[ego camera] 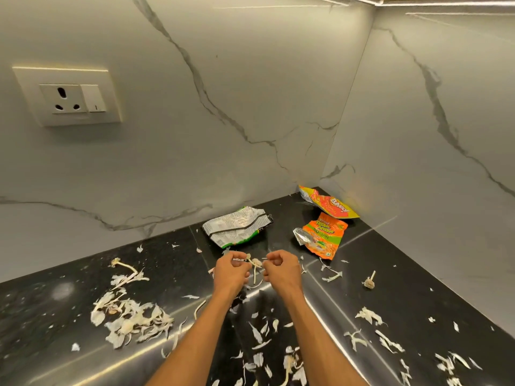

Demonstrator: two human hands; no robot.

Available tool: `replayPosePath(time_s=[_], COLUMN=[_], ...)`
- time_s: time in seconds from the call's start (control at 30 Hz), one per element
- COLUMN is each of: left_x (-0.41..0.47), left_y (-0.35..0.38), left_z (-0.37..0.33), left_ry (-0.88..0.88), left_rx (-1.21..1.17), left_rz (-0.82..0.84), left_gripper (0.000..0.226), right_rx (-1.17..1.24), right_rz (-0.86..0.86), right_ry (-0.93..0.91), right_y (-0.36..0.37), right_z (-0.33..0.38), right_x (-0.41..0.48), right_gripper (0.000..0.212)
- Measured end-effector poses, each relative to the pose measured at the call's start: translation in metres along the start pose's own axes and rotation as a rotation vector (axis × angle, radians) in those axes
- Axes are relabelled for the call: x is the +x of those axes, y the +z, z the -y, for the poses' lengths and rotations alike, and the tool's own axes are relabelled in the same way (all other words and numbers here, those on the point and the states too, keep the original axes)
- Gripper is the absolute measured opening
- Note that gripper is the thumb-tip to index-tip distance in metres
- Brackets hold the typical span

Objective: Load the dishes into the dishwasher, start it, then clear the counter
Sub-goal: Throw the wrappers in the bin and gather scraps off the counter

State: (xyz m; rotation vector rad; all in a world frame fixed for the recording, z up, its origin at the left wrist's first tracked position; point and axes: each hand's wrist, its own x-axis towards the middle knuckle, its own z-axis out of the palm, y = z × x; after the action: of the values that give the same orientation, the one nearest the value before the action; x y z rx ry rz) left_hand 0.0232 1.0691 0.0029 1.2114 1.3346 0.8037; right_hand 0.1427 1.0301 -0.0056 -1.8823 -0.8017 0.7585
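Your two hands meet over the middle of the black counter (395, 277), forearms reaching in from the near edge. Your left hand (232, 270) has its fingers curled in, thumb and fingertips pinching the stringy peel scraps (255, 264) that hang between both hands. Your right hand (281, 270) is curled the same way and nips the other side of those scraps, knuckles up. Loose papery peelings lie all over the counter. The thickest heap (131, 319) sits to the left of your left forearm, thinner scatters lie between and to the right of your arms, and a small stem stub (369, 282) stands apart to the right. Just beyond your hands lies a crumpled silver and green wrapper (237, 227). To its right is an orange and green packet (324, 235), and in the far corner an orange Bingo packet (331, 206) leans against the marble wall (223, 79). A wall socket (67, 97) is set high on the left.
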Motion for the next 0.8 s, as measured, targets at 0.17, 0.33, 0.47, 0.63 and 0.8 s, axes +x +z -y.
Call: replayPosePath(time_s=[0.17, 0.33, 0.47, 0.63, 0.8], left_x=[0.029, 0.058, 0.072, 0.075, 0.073], left_y=[0.012, 0.016, 0.022, 0.023, 0.026], left_z=[-0.004, -0.010, -0.015, -0.008, -0.005], left_ry=[0.006, -0.056, -0.023, -0.012, -0.014], left_rx=[-0.005, -0.080, -0.029, -0.022, -0.029], left_rz=[-0.039, -0.115, -0.141, -0.140, -0.146], left_gripper=[0.016, 0.013, 0.012, 0.012, 0.008], right_rx=[0.043, 0.038, 0.040, 0.104, 0.183], right_rz=[-0.034, -0.033, -0.031, -0.035, -0.051], right_ry=[0.088, 0.229, 0.319, 0.390, 0.391], right_y=[0.011, 0.038, 0.060, 0.070, 0.061], right_z=[0.010, 0.019, 0.017, 0.013, 0.021], right_x=[0.048, 0.088, 0.116, 0.126, 0.119], right_gripper=[0.010, 0.030, 0.055, 0.024, 0.008])
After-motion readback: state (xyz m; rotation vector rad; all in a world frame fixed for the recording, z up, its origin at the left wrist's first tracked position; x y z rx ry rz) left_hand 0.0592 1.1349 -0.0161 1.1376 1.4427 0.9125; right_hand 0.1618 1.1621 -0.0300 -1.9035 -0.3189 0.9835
